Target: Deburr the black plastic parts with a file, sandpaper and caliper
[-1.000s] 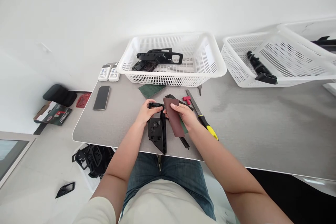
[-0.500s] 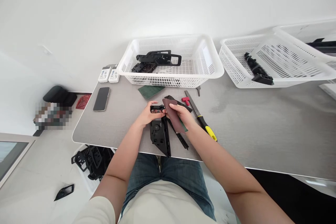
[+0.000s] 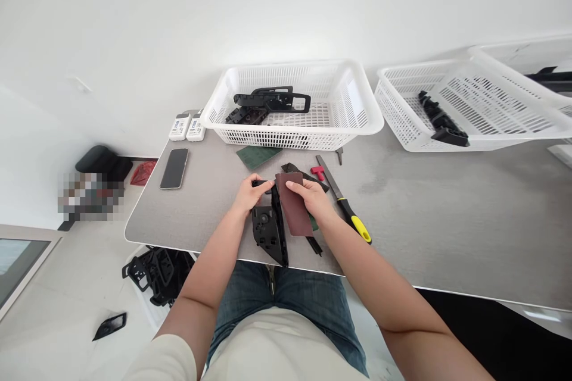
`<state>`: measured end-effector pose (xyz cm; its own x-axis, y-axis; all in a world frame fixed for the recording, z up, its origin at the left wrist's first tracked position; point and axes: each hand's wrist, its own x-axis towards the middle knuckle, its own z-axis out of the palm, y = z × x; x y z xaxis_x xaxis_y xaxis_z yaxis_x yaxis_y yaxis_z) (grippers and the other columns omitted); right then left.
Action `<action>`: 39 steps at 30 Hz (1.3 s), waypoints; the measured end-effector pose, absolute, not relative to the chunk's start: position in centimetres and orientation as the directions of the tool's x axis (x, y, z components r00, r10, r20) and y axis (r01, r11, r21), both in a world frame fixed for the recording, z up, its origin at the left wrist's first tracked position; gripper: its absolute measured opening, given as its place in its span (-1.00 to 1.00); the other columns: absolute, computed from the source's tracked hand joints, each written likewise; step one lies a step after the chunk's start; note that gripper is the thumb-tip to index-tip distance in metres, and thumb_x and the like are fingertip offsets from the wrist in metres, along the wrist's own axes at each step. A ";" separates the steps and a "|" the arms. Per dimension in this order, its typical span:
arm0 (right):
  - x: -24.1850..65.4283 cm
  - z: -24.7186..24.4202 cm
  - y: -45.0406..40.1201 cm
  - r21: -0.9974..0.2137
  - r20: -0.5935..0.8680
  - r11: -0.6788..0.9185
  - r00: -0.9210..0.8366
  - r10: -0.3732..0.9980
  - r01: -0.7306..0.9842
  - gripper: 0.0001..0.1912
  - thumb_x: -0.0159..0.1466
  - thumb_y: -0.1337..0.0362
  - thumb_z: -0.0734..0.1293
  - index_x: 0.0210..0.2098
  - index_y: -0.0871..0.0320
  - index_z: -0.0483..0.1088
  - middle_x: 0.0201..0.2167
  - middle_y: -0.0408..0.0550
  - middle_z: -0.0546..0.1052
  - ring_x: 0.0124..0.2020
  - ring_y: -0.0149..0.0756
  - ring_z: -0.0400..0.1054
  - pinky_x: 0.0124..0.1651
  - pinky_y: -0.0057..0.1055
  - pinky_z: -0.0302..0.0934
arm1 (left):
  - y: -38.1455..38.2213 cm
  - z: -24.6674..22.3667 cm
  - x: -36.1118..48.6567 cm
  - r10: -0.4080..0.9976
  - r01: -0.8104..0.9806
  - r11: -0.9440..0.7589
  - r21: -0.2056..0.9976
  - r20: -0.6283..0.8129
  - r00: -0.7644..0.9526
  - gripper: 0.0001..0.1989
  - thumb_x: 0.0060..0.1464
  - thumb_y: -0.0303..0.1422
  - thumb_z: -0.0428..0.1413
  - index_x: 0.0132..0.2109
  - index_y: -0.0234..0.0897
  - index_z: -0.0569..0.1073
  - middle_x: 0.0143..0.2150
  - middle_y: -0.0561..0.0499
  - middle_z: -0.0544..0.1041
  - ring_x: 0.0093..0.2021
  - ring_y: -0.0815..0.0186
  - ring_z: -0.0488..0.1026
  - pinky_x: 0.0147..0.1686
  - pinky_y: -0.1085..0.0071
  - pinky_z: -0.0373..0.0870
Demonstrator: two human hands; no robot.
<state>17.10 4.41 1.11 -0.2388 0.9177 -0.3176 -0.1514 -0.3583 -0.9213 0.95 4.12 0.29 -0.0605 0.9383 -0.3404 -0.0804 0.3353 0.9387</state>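
Note:
My left hand [image 3: 251, 194] is closed around the upper end of a black plastic part [image 3: 268, 229], which stands tilted at the table's front edge. In my right hand [image 3: 313, 196] is a folded sheet of brown sandpaper [image 3: 294, 208], its thumb pressed flat on top. The sheet's left edge lies against or right beside the part's side; contact is hard to tell. A green edge shows under the sheet. Partly hidden below it, a thin black strip [image 3: 314, 246] lies on the table. Behind the right hand is another dark piece [image 3: 292, 168].
Right of my hands lie a file with a black-yellow handle [image 3: 353, 217] and a red T-shaped piece [image 3: 317, 172]. A green sheet [image 3: 258, 156] lies before a white basket [image 3: 292, 138] of black parts. A phone [image 3: 174, 168] lies left. Another basket [image 3: 413, 141] stands right.
The brown sandpaper has turned to lie flatter and more upright in view, shifting slightly down. My left fingers have drawn back from the sheet and now grip the part's top left.

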 end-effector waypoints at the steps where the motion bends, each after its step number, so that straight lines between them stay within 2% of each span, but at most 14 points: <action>1: 17.1 1.1 4.4 -0.932 -0.311 -0.344 -0.233 0.922 -0.118 -0.65 -0.12 0.00 0.45 -0.47 0.15 0.47 -0.54 -0.12 0.53 -0.51 -0.32 0.36 -0.42 -0.38 0.24 | 4.1 0.4 1.0 0.938 -0.085 0.335 0.938 -0.341 -0.058 -0.57 -0.18 -0.16 0.29 -0.47 -0.22 0.17 -0.78 0.32 0.05 -0.80 0.60 -0.07 -0.72 0.57 -0.23; 6: 17.6 1.2 4.4 -0.963 -0.270 -0.259 -0.241 0.932 0.077 -0.69 -0.06 0.03 0.40 -0.54 0.17 0.42 -0.58 -0.16 0.46 -0.54 -0.37 0.27 -0.46 -0.41 0.14 | 3.9 0.6 1.0 0.937 -0.114 0.345 0.932 -0.349 -0.020 -0.61 -0.22 -0.27 0.32 -0.41 -0.23 0.22 -0.73 0.31 0.10 -0.78 0.61 -0.05 -0.71 0.57 -0.21; 14: 18.1 1.4 4.3 -0.971 -0.235 -0.209 -0.305 0.923 0.116 -0.65 -0.03 -0.02 0.38 -0.54 0.18 0.40 -0.61 -0.17 0.40 -0.57 -0.39 0.21 -0.48 -0.41 0.12 | 3.7 0.7 1.0 0.943 -0.105 0.333 0.937 -0.331 0.032 -0.63 -0.24 -0.31 0.32 -0.33 -0.24 0.29 -0.69 0.30 0.13 -0.75 0.60 -0.02 -0.69 0.57 -0.16; 19: 18.1 1.2 4.5 -0.967 -0.198 -0.153 -0.220 0.955 0.204 -0.68 0.01 0.01 0.34 -0.59 0.17 0.37 -0.61 -0.16 0.40 -0.56 -0.39 0.20 -0.51 -0.42 0.08 | 3.7 0.5 1.0 0.945 -0.093 0.327 0.940 -0.326 0.022 -0.65 -0.23 -0.33 0.31 -0.34 -0.24 0.28 -0.67 0.29 0.16 -0.74 0.60 0.00 -0.69 0.57 -0.14; 25: 18.0 1.2 4.4 -0.972 -0.196 -0.143 -0.309 0.931 0.185 -0.67 0.00 -0.01 0.34 -0.51 0.17 0.41 -0.58 -0.16 0.42 -0.54 -0.37 0.22 -0.48 -0.41 0.10 | 3.8 0.6 1.0 0.942 -0.091 0.336 0.937 -0.336 0.015 -0.65 -0.22 -0.33 0.31 -0.36 -0.24 0.28 -0.68 0.29 0.14 -0.74 0.60 -0.01 -0.68 0.57 -0.16; 29: 18.0 1.1 4.5 -0.967 -0.168 -0.111 -0.247 0.954 0.229 -0.68 0.01 0.00 0.32 -0.58 0.16 0.37 -0.60 -0.15 0.40 -0.55 -0.38 0.19 -0.50 -0.43 0.06 | 3.8 0.6 1.1 0.942 -0.093 0.334 0.938 -0.334 0.019 -0.67 -0.21 -0.35 0.30 -0.35 -0.24 0.28 -0.68 0.29 0.15 -0.74 0.60 -0.01 -0.69 0.57 -0.14; 33: 18.1 0.8 4.8 -0.970 -0.191 -0.134 -0.292 0.937 0.204 -0.69 0.02 0.02 0.32 -0.53 0.17 0.41 -0.58 -0.15 0.43 -0.54 -0.38 0.22 -0.51 -0.44 0.07 | 3.8 0.7 1.0 0.940 -0.078 0.340 0.937 -0.341 0.009 -0.67 -0.21 -0.35 0.30 -0.36 -0.24 0.28 -0.68 0.28 0.15 -0.74 0.59 -0.01 -0.69 0.57 -0.15; 36: 18.2 0.6 5.0 -0.962 -0.206 -0.151 -0.239 0.949 0.229 -0.72 0.00 0.05 0.34 -0.56 0.17 0.40 -0.58 -0.14 0.45 -0.53 -0.36 0.25 -0.50 -0.43 0.09 | 3.7 0.8 0.9 0.938 -0.074 0.346 0.935 -0.347 0.005 -0.64 -0.23 -0.31 0.32 -0.36 -0.24 0.28 -0.69 0.28 0.14 -0.74 0.59 -0.01 -0.69 0.57 -0.16; 39: 18.3 0.6 5.1 -0.969 -0.221 -0.187 -0.229 0.948 0.164 -0.70 -0.01 0.03 0.36 -0.50 0.18 0.43 -0.54 -0.13 0.47 -0.51 -0.35 0.27 -0.48 -0.43 0.11 | 3.8 0.8 0.9 0.938 -0.077 0.345 0.935 -0.346 -0.001 -0.61 -0.23 -0.23 0.33 -0.39 -0.22 0.26 -0.74 0.31 0.06 -0.76 0.59 -0.06 -0.70 0.57 -0.20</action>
